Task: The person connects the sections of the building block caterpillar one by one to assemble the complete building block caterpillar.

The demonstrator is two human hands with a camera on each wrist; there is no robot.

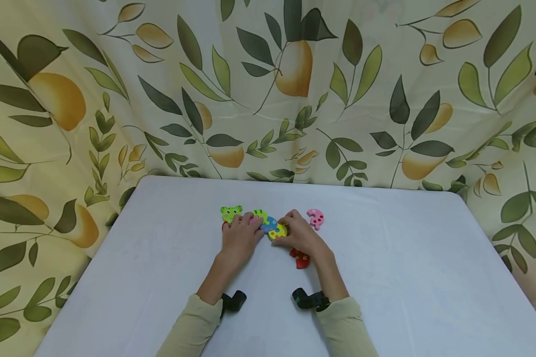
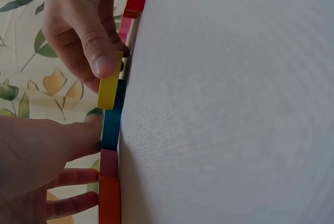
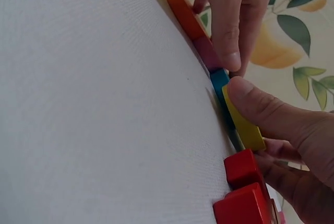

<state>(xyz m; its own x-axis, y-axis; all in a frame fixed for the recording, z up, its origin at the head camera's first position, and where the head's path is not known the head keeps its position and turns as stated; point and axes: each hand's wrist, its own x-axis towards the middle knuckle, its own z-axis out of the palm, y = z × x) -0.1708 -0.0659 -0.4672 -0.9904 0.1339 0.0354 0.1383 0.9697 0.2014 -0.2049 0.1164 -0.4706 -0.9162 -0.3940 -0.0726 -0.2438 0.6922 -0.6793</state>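
Several colourful wooden puzzle pieces lie joined in a row on the table. My left hand rests over the row's left part, fingers extended and touching the pieces; it partly hides an orange piece and a purple-pink piece. A green piece and a blue piece show by its fingertips. Between thumb and fingers, my right hand pinches a yellow puzzle piece with dots, slightly raised and overlapping the blue piece. A green animal-face piece sits at the row's left end.
A pink spotted piece lies apart, beyond the right hand. Close under the right wrist is a red piece. A white cloth covers the table; a leaf-and-fruit patterned curtain hangs behind its far edge.
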